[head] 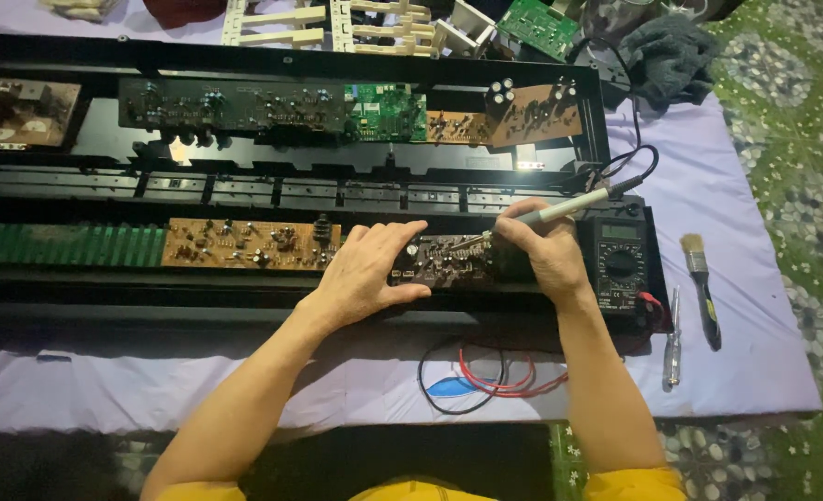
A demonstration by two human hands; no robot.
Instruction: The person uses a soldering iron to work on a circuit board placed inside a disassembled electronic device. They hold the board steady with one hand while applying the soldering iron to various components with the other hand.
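**A:** What fills the view, starting with the biggest thing?

**B:** A long black opened keyboard chassis (pixel 281 176) lies across a lilac-covered table (pixel 727 186). I will place everything else relative to that chassis. Along its far half sits a row of dark, green and brown circuit boards (pixel 244 104). In its near half lies a brown circuit board (pixel 249 243), left of centre.

**A:** And the hands?

**B:** Both rest on the near half, right of centre. The left hand (pixel 365 274) lies spread, fingers open and flat, thumb and fingertips bracing a small dark circuit board (pixel 444 262). The right hand (pixel 546 250) has its fingers closed around a soldering iron (pixel 560 211), held like a pen, its tip touching that small board's upper edge.

**A:** What is beside the chassis?

**B:** At its right end sits a black multimeter (pixel 620 264). Further right, on the cloth, lie a paintbrush (pixel 701 283) and a slim screwdriver (pixel 674 339). In front of the chassis, red and black leads (pixel 495 378) coil on the table. Beyond its far right corner lies a grey cloth (pixel 666 56).
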